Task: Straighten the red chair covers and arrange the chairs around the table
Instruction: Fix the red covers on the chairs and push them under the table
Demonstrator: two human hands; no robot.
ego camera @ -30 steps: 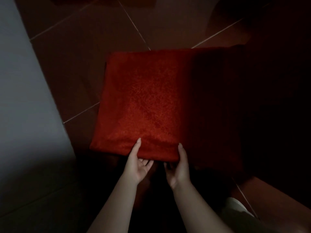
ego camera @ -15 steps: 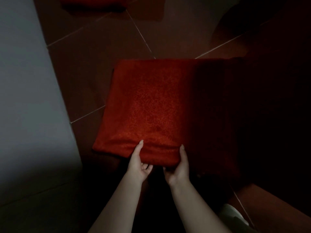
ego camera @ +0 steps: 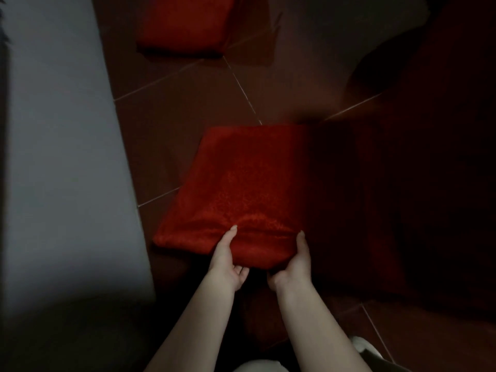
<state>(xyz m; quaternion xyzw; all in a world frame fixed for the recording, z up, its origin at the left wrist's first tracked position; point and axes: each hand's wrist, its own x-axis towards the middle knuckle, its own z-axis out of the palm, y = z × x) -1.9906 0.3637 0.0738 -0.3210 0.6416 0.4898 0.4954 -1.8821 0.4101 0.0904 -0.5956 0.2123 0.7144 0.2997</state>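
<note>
My left hand [ego camera: 228,261] and right hand [ego camera: 292,261] pinch the near edge of the red patterned fabric chair cover [ego camera: 241,200], thumbs on top and fingers apparently tucked beneath, to tug it smooth.

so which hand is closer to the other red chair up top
Left. The left hand holds the front edge of the near cover, below the far chair; the right hand holds it further right.
</note>
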